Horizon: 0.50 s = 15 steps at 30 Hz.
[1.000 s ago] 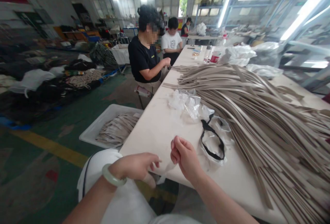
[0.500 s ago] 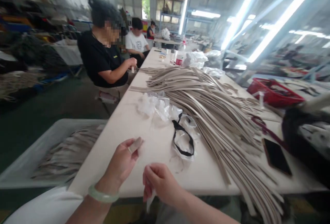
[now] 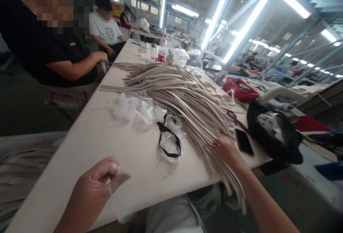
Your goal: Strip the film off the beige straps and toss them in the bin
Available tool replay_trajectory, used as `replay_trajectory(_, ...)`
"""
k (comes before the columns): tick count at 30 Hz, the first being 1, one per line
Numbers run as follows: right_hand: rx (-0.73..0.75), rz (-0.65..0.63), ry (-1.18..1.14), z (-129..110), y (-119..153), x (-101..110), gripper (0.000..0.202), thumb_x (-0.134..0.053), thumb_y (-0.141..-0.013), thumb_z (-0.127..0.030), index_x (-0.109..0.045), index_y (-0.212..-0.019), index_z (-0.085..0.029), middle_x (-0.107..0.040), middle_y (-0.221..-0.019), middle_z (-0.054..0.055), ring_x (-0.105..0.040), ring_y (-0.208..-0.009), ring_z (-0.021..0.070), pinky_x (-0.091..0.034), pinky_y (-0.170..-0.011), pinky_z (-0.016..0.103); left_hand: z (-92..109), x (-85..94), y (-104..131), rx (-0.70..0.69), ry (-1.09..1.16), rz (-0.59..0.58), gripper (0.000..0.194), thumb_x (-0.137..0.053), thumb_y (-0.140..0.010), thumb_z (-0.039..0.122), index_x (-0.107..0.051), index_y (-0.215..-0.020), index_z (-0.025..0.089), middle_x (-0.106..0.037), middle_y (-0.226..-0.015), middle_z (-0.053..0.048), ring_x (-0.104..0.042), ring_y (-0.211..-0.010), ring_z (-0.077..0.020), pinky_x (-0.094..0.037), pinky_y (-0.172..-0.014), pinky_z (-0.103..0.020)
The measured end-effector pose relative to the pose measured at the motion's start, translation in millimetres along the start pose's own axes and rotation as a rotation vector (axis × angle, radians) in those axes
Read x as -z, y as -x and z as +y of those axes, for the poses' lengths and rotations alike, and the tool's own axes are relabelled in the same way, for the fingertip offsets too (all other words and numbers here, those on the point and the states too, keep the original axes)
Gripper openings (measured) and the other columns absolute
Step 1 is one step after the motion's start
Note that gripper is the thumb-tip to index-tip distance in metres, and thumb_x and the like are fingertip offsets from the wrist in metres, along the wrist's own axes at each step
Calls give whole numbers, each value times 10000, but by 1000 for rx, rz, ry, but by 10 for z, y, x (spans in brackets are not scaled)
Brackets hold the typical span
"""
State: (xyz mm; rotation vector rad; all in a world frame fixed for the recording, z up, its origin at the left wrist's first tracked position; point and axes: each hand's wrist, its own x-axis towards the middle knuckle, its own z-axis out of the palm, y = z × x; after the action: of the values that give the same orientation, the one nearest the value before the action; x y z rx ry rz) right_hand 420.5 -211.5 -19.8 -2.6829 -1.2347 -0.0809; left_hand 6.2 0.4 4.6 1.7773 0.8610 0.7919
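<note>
My left hand [image 3: 92, 184] is over the near left part of the table, its fingers closed. A small whitish and beige piece [image 3: 119, 183] shows at its fingertips; whether it is held or wrapped round a finger I cannot tell. My right hand [image 3: 227, 152] reaches to the near end of a large heap of long, flat beige strips [image 3: 184, 100]. Its fingers are closed on the strips' edge, though how many they pinch is hidden. Between the hands lie crumpled clear plastic [image 3: 134, 108] and a black band loop [image 3: 170, 143].
A phone [image 3: 243, 142] and a black bag [image 3: 276, 133] lie to the right, with a red basket [image 3: 241, 89] behind. A co-worker in black [image 3: 61, 54] sits at the table's left side. A bottle [image 3: 162, 49] stands farther back. Strips hang over the front edge.
My right hand has moved from beside my left hand over to the strips on the right. My left hand has dropped lower and left in view. The camera has turned right.
</note>
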Motion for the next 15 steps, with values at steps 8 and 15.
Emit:
replay_trajectory(8,82,7,33,-101,-202,-227,303,-523,-909,-369,-745,-918,-163,-680,-941,98,-635,-789,196,-453,-745,290,-43,-99,25,-146,-57,-93,414,-777,-702,347,-424,-545,197,-458,-618,36,-459,-569,-121,-377,-556,-207)
replay_trajectory(15,184,-17,69,-48,-476,-274,313,-543,-886,-373,-739,-811,-141,-710,-847,148,-637,-784,275,-424,-710,358,131,-126,87,-229,-29,-157,338,-800,-713,306,-528,-559,176,-527,-653,15,-509,-611,-118,-404,-584,-202)
